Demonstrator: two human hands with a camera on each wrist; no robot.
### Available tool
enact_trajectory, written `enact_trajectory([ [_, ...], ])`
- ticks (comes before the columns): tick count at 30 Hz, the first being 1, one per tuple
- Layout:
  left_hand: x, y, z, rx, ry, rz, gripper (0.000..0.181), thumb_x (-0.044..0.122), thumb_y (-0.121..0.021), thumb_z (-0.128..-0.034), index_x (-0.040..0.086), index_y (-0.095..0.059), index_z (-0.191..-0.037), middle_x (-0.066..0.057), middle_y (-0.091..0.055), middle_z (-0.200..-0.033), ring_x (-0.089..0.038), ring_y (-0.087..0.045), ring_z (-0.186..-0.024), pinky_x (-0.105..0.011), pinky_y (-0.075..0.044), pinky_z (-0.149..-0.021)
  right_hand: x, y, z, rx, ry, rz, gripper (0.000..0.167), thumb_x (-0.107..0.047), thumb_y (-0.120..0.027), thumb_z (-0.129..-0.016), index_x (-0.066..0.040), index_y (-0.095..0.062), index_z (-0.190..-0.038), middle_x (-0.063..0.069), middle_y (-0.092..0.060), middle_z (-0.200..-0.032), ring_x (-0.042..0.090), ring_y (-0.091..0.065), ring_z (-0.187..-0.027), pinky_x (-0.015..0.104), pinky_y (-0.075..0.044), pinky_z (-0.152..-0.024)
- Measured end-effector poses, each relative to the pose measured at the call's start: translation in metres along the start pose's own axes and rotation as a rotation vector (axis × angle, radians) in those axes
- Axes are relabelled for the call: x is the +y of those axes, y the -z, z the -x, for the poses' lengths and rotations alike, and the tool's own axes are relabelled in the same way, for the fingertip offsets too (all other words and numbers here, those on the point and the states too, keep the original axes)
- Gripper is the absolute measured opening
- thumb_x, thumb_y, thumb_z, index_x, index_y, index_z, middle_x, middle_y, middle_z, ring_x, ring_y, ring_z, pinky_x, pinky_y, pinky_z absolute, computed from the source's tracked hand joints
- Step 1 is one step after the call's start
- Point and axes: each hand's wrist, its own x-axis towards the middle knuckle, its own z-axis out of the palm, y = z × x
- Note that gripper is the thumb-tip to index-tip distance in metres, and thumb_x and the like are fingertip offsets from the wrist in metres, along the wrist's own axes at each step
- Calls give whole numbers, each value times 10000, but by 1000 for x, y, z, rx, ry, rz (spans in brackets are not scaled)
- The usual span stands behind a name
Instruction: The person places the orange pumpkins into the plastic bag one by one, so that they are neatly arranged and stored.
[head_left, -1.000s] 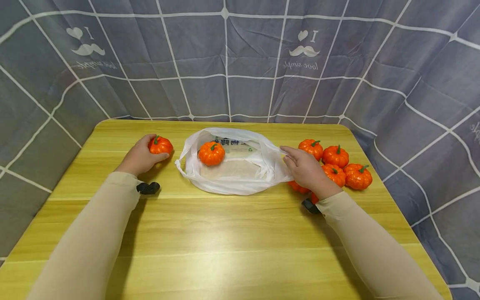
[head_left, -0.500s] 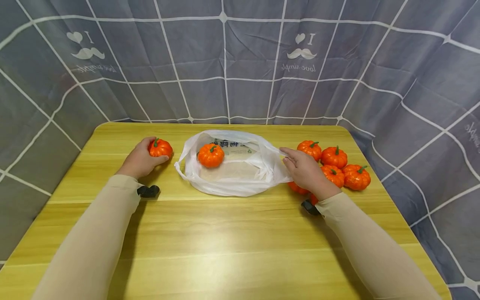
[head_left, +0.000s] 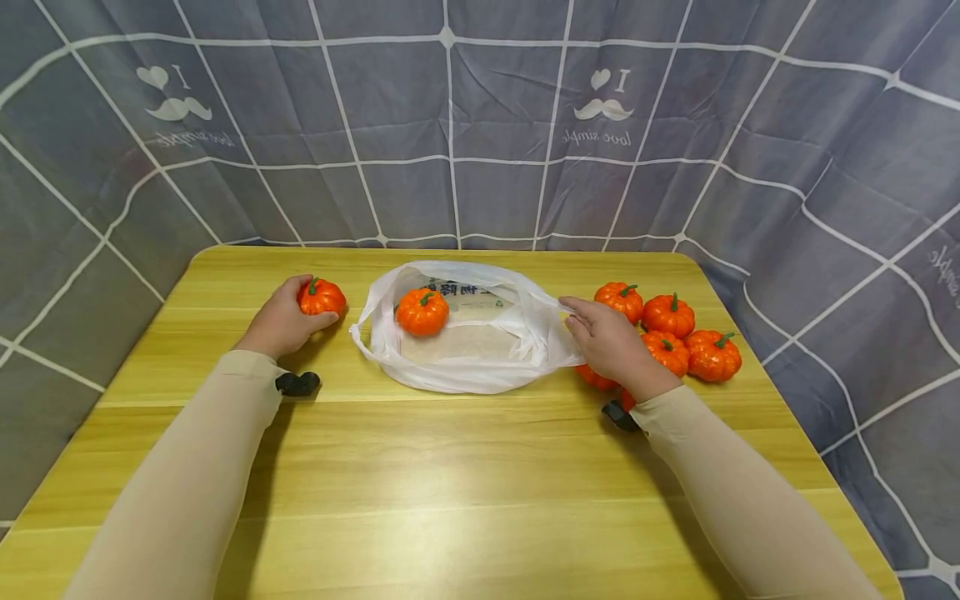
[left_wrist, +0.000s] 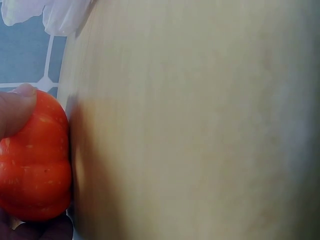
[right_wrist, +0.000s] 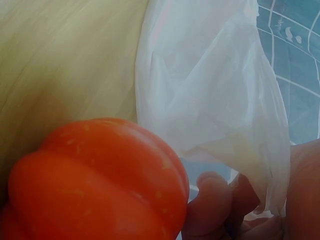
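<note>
On the left side of the table, my left hand grips a small orange pumpkin with a green stem. The left wrist view shows the thumb on its side and the pumpkin's underside at the tabletop. A white plastic bag lies mouth up in the middle, with another orange pumpkin inside at its left. My right hand pinches the bag's right edge between thumb and fingers, partly covering pumpkins behind it. In the right wrist view a large-looking pumpkin sits close to those fingertips.
Several more orange pumpkins are clustered on the right of the wooden table, beside and under my right hand. A grey curtain with white grid lines surrounds the table's back and sides. A loop handle sticks out at the bag's left.
The head view has shifted very slightly. Both hands, the bag and the pumpkins otherwise keep their places.
</note>
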Motion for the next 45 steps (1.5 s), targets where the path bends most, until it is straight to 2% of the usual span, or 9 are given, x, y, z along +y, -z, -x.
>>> enact_trajectory([
  [29, -4, -1, -3, 5, -9, 10, 1006, 439, -725, -974, 31, -132, -1677, -337, -247, -1662, -562, -350, -1459, -706, -295, -1201, 2, -1, -1, -5, -7, -8, 473, -227, -500, -1112, -109, -499, -1570, 162, -535, -1575, 404, -507, -1449, 582, -409, -1188],
  [39, -2, 1, -3, 2, -23, -18, 1004, 445, -724, -971, 14, -148, -1672, -349, -274, -1647, -564, -370, -1437, -704, -309, -1191, 1, -1, -2, -10, -11, -12, 477, -219, -507, -1112, -92, -493, -1571, 160, -532, -1578, 406, -498, -1457, 585, -398, -1195],
  [42, 1, 4, -1, 25, -25, 22, 991, 435, -727, -971, 20, -163, -1673, -339, -304, -1642, -556, -394, -1422, -700, -331, -1182, 0, 0, -2, -12, -12, -19, 479, -217, -511, -1111, -90, -492, -1572, 163, -531, -1578, 404, -496, -1459, 583, -399, -1196],
  [45, 8, 8, 2, 82, -38, 84, 982, 447, -727, -968, 44, -180, -1677, -308, -336, -1642, -539, -411, -1418, -688, -352, -1178, 0, 0, -2, -9, -11, -20, 477, -219, -511, -1111, -89, -495, -1570, 161, -534, -1576, 401, -501, -1455, 580, -403, -1194],
])
